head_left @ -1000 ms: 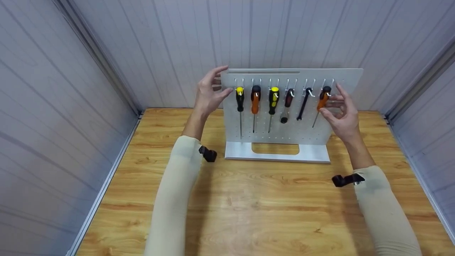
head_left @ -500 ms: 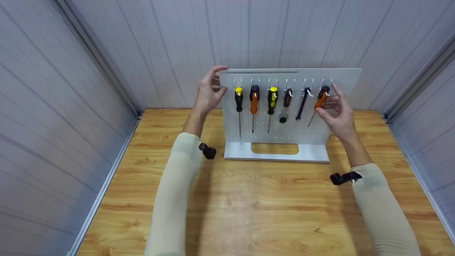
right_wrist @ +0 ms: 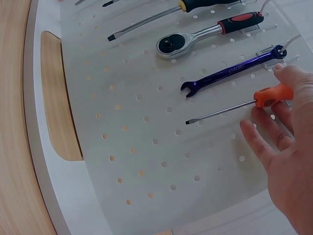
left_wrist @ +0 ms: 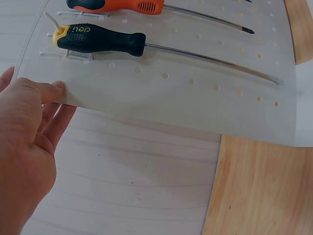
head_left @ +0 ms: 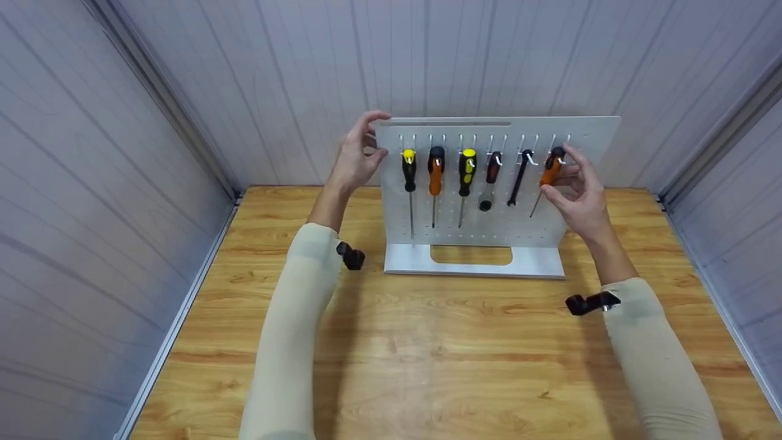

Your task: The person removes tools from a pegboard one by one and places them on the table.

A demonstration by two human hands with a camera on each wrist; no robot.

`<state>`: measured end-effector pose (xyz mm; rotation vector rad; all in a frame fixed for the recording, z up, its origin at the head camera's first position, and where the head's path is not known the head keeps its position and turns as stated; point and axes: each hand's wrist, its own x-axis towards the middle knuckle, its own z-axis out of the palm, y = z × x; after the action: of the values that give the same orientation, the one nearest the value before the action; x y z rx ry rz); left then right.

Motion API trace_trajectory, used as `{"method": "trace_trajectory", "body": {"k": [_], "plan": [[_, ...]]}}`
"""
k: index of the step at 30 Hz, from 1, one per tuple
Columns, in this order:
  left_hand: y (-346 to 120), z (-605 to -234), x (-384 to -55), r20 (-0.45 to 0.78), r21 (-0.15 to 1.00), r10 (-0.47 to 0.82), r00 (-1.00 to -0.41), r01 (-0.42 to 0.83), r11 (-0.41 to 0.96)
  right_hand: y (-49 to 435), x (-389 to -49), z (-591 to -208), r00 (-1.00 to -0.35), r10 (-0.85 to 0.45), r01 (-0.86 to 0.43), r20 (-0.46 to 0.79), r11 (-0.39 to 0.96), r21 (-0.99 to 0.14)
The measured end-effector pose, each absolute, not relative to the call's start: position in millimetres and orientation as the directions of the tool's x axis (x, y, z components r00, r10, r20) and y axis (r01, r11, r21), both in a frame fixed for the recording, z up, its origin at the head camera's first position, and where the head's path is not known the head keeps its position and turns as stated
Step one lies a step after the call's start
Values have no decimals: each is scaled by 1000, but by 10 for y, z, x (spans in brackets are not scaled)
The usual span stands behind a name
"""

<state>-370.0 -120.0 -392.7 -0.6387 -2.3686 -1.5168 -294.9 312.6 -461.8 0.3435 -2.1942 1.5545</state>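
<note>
A white pegboard [head_left: 476, 214] stands upright on the table, with tools hanging on its hooks. My left hand [head_left: 356, 160] grips the board's upper left edge, thumb on the front and other fingers behind; the left wrist view shows the thumb [left_wrist: 57, 90] near a black-and-yellow screwdriver [left_wrist: 102, 40]. At the right end, my right hand [head_left: 585, 198] holds the handle of an orange-and-black screwdriver [head_left: 551, 168], which hangs slightly tilted at its hook. In the right wrist view its flat-tipped shaft [right_wrist: 220, 112] points away from the fingers; the handle's top is hidden.
Left of the held screwdriver hang a dark blue wrench [right_wrist: 230, 72], a ratchet [right_wrist: 171, 45], another black-and-yellow screwdriver [head_left: 467, 174] and another orange screwdriver [head_left: 435, 171]. The wooden table [head_left: 440, 348] meets panelled walls [head_left: 293, 79] behind and at both sides.
My right hand has shifted slightly left, and the orange screwdriver's tip moved left with it. My left thumb has drawn back a little from the nearest screwdriver. The board has shifted slightly left.
</note>
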Motion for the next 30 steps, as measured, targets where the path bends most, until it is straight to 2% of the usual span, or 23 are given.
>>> {"method": "trace_trajectory", "body": {"k": [11,20,30], "plan": [[-1167,-3955,-3709,441,796,187,-878,479,371,3074,-3004,-4632,-858,92,-489,505,158,-858],[-1173,-3968,-3739,445,804,170,-879,476,357,2985,-3007,-4612,-863,128,-447,489,257,-857],[-1205,-3986,-3735,435,816,163,-886,464,345,2929,-3045,-4627,-860,128,-470,494,178,-865]]}}
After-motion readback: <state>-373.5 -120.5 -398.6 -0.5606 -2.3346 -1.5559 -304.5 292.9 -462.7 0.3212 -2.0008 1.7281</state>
